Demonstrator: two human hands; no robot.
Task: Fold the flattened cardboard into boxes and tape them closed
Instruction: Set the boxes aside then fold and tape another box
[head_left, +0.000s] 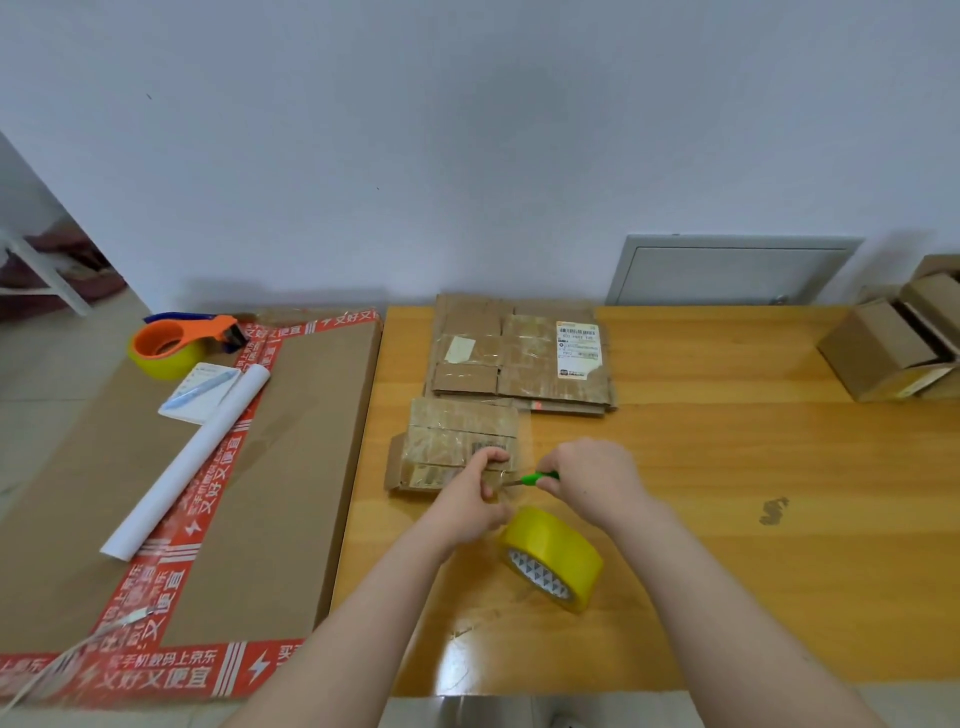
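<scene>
left hand (475, 496) pinching tape by small box (457, 449), right hand (592, 480) gripping green-handled cutter (537, 477), yellow tape roll (553, 558) below

Glossy yellow plastic tape roll (551, 556) on a smooth varnished wooden table (727, 467); matt brown cardboard box (457, 447) under shiny clear tape.

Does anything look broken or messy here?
Two small things. The white shipping label on the flattened cardboard at the back has a ragged, torn lower corner. The wooden table also has a dark smudge on its right side. Nothing looks spilled.
</scene>
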